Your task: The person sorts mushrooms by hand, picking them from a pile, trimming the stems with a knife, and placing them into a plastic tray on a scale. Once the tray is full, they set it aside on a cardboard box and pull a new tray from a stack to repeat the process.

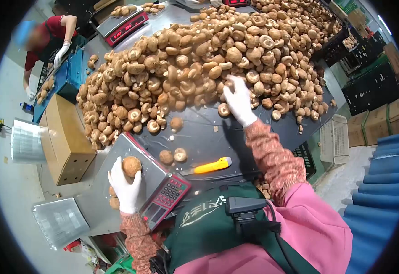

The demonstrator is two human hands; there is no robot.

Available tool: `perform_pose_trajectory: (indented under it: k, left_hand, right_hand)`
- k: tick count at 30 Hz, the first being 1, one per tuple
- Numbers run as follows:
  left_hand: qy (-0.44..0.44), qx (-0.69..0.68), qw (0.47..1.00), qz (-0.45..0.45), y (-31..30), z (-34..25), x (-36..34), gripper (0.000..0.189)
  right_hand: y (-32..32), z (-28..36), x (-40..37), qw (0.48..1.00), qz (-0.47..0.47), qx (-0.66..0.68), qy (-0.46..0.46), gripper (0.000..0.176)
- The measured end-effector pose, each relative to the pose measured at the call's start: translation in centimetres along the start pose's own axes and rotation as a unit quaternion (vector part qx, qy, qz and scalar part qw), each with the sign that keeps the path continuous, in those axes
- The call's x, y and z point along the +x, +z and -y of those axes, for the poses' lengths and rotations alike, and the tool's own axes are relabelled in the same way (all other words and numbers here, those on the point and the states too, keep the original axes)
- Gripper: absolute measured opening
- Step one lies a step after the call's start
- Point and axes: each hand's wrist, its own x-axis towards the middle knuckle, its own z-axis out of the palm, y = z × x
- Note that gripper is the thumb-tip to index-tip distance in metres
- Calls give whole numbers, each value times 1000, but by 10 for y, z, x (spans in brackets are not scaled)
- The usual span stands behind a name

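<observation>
My left hand [127, 186], in a white glove, holds a round brown mushroom [131, 166] between thumb and fingers over the left side of a red-edged scale [150, 176]. My right hand [239, 99], also gloved, reaches to the front edge of a large mushroom pile [181, 68]; its fingertips touch the pile, and whether they grip anything is hidden. A single mushroom [223, 109] lies just left of the right hand. Two mushrooms [173, 156] sit beside the scale, near a yellow knife [212, 165] on the dark table surface [204, 132].
A cardboard box [64, 139] stands left of the pile. Another scale [125, 28] is at the back left, near a person in a blue cap [48, 41]. Clear plastic trays [61, 219] lie at the lower left. A white basket [334, 140] and black crates [375, 86] are at the right.
</observation>
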Motion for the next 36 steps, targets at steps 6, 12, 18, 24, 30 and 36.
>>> perform_pose_trajectory:
  k: [6,12,18,24,30,36]
  left_hand:
    - [-79,-46,992,-82,-20,-19,-6,68]
    - [-73,-103,984,-122,-31,-59,-3,61]
    - [-58,-296,952,-58,-15,-114,9,49]
    - [-152,-599,753,226,12,-162,21,38]
    - [-218,-727,621,195,16,-165,15,55]
    - [-203,-861,434,170,22,-142,-8,57]
  right_hand:
    - [-4,-20,109,947,21,-319,14,67]
    - [-18,-25,110,992,-25,-80,97,58]
    - [-54,-34,78,756,74,583,288,49]
    - [-52,46,11,748,302,561,187,63]
    - [-27,93,-53,697,411,553,199,79]
    - [-25,126,-75,743,531,406,41,67]
